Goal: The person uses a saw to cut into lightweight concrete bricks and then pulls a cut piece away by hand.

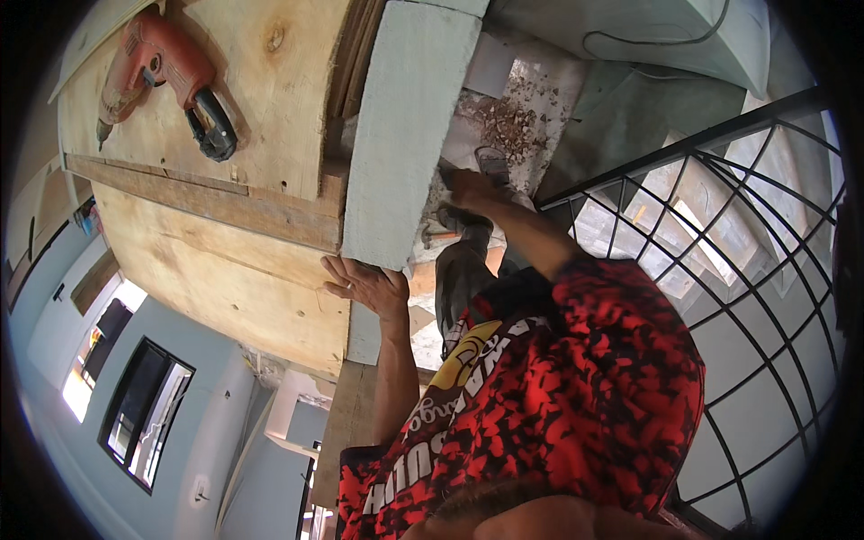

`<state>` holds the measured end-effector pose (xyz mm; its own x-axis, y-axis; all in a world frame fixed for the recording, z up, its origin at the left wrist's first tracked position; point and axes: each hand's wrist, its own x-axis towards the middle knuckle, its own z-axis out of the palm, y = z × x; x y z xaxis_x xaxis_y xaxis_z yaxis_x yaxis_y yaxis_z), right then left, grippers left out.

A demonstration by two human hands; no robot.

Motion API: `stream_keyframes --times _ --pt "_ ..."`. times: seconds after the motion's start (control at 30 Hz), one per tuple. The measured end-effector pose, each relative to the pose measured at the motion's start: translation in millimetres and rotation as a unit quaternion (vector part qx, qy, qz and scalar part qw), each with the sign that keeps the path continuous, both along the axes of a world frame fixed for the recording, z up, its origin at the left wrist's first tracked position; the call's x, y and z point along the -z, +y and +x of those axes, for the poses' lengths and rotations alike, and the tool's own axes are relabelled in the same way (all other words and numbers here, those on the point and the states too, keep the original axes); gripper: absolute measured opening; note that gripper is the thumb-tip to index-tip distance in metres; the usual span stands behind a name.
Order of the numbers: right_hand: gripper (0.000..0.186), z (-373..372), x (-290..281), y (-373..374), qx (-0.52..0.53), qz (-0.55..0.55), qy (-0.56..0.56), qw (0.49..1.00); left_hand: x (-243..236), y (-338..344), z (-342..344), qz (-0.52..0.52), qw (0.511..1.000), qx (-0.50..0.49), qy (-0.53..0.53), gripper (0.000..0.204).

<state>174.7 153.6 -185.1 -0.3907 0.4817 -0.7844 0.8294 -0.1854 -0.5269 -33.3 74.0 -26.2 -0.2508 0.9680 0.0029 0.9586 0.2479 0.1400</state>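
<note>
Plywood [270, 99]; one drill [171, 58]; left hand [376, 284] splayed at one long slab [405, 126]; right hand [468, 189] unclear

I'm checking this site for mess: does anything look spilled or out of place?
Yes: brown rubble lies strewn over the pale surface beyond the right hand; loose and uncontained, it looks spilled.

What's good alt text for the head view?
A person's left hand rests at the edge of a long pale slab, while the right hand reaches down beside it, its grip unclear. At upper left, a red power drill lies on plywood; at right stands a black metal grille.
</note>
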Motion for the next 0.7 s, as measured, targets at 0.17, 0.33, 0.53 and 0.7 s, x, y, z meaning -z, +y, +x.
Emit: stream_keyframes --times 0.17,0.33,0.53,0.7 --pt "0.043 21.2 -29.9 -19.6 -0.018 0.031 0.014 0.999 2.8 7.6 -0.3 0.029 0.999 -0.007 -0.023 0.065" --pt "0.040 53.6 -57.6 -37.2 0.099 0.134 0.080 0.983 -3.4 -8.6 8.4 0.016 1.000 -0.015 -0.010 0.064" --pt "0.038 -16.3 17.3 8.8 0.025 -0.021 -0.039 0.999 -15.6 -0.5 9.9 0.021 0.999 -0.015 -0.036 0.061" --pt "0.042 -12.1 32.1 -19.2 -0.104 0.179 0.001 0.978 -13.8 8.1 5.2 0.030 0.997 -0.051 -0.039 0.061"
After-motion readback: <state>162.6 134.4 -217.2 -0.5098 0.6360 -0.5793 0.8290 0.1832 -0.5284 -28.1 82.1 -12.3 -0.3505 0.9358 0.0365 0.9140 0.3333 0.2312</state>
